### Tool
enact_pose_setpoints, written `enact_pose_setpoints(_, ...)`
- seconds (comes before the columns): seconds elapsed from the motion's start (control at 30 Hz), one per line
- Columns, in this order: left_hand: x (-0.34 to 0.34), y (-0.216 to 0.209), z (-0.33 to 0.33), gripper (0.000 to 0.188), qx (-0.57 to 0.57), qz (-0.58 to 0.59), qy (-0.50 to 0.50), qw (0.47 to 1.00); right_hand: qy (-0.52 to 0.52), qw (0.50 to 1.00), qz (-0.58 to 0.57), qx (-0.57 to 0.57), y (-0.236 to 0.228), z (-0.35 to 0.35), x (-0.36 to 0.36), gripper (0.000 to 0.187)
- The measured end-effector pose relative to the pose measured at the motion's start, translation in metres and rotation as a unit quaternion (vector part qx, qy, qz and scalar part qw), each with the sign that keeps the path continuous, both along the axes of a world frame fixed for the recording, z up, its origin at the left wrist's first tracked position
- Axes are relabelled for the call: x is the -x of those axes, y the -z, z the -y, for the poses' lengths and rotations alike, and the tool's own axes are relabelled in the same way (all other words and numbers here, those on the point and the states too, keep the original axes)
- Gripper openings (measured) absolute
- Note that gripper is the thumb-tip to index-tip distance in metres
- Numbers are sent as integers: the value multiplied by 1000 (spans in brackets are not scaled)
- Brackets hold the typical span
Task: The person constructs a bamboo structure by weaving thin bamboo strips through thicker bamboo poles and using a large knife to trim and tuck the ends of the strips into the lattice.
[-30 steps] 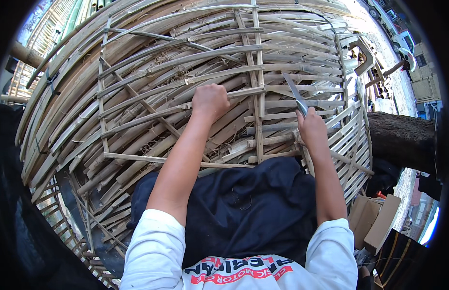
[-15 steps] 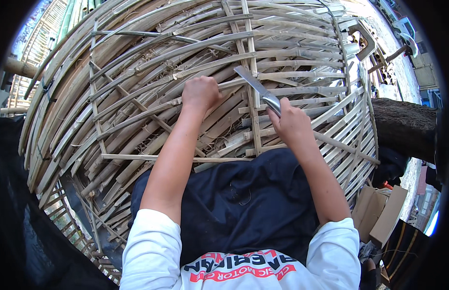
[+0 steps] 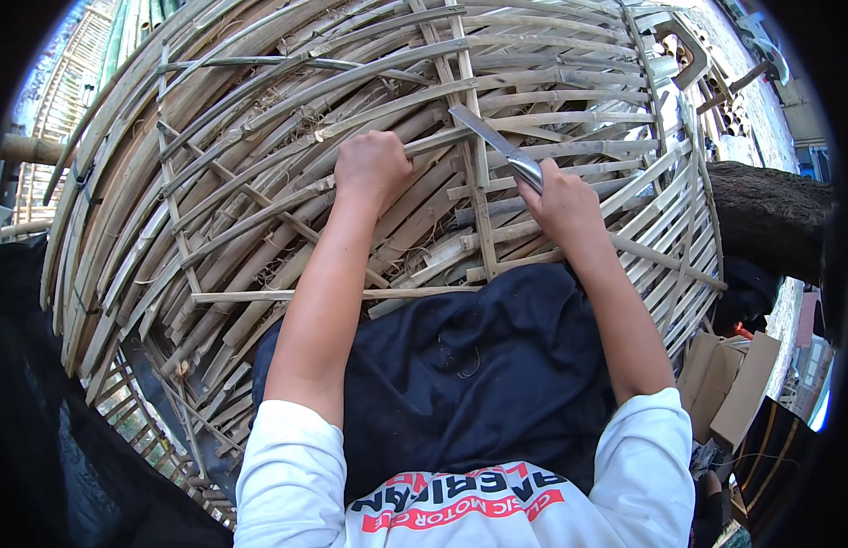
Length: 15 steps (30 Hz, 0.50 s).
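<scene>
My left hand (image 3: pixel 373 167) is closed in a fist around a bamboo strip (image 3: pixel 438 141) of a large curved lattice of split bamboo (image 3: pixel 351 71). My right hand (image 3: pixel 570 205) grips the handle of a knife (image 3: pixel 493 139) with a broad grey metal blade. The blade slants up and to the left, its tip near an upright bamboo slat (image 3: pixel 471 137) by the far end of the held strip. I cannot tell whether the blade touches the bamboo. Dark cloth (image 3: pixel 442 347) covers my lap under the lattice's near edge.
A thick dark log (image 3: pixel 771 215) lies at the right, beside the lattice. An opened cardboard box (image 3: pixel 730 384) stands at the lower right. Green bamboo poles (image 3: pixel 122 41) show at the upper left. More slatted bamboo (image 3: pixel 154 434) lies at the lower left.
My right hand has shifted slightly right with the knife, and my left hand slightly up and left. Both keep their holds. The whole view has tilted a little.
</scene>
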<state>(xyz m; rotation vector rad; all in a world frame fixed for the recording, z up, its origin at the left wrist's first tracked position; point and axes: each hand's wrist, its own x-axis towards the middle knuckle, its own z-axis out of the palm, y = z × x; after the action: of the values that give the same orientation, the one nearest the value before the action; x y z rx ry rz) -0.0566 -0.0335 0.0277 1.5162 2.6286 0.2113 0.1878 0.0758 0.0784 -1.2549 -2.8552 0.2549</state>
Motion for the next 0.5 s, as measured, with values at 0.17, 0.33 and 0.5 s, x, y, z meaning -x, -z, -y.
enact_pose_setpoints(0.17,3,-10,4,24,46,9,-3,999,-10,996,-66,62,-29,36,18,42)
enact_pose_setpoints(0.33,1,-6,0,26,54,-4,-7,999,7,999,-16,48,-10,-1,8,43)
enact_pose_setpoints(0.5,1,-4,-1,25,63,13,-7,998,13,996,-47,73,0,0,1,43)
